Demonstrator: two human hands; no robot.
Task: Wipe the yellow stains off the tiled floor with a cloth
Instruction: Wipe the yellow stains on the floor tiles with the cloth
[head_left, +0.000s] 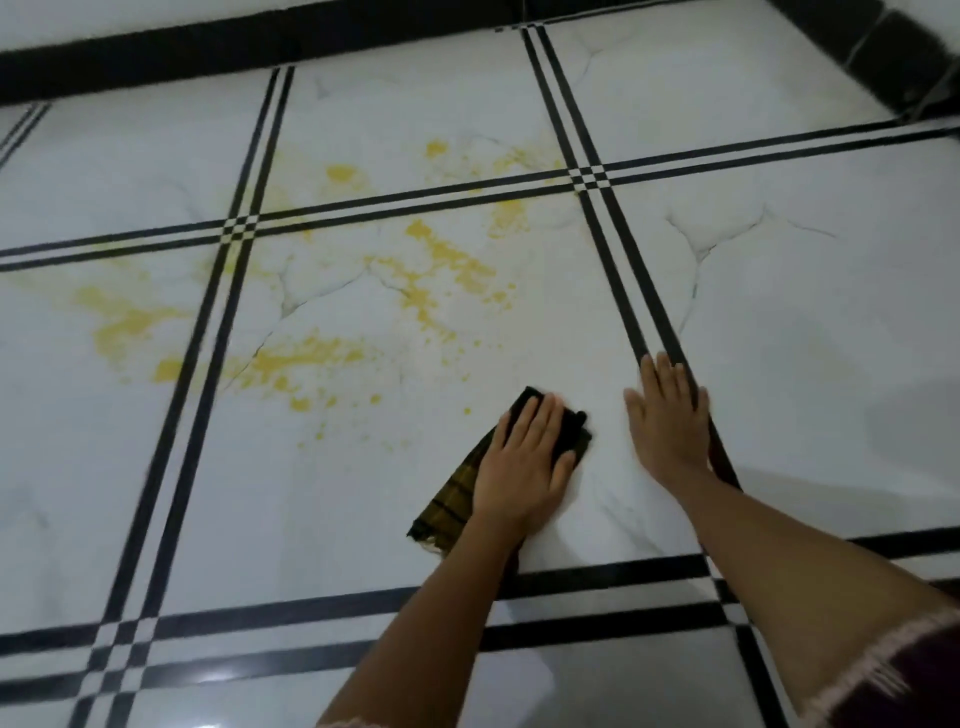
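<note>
The left hand (524, 467) lies flat on a dark checked cloth (456, 496), fingers nearly straight, pressing it to the white tiled floor (789, 332). It does not grip the cloth. The right hand (670, 415) rests just beside it, palm down and fingers spread, across a double black tile line (623, 291). The yellow stains (296, 358) spread ahead and to the left, over several tiles, apart from the cloth – small specks come nearest. A fringed sleeve (909, 670) shows at lower right.

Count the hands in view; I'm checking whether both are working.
2. The left hand presses flat on the dark cloth; the right hand lies flat on the bare tiled floor, right of it. No others show.
</note>
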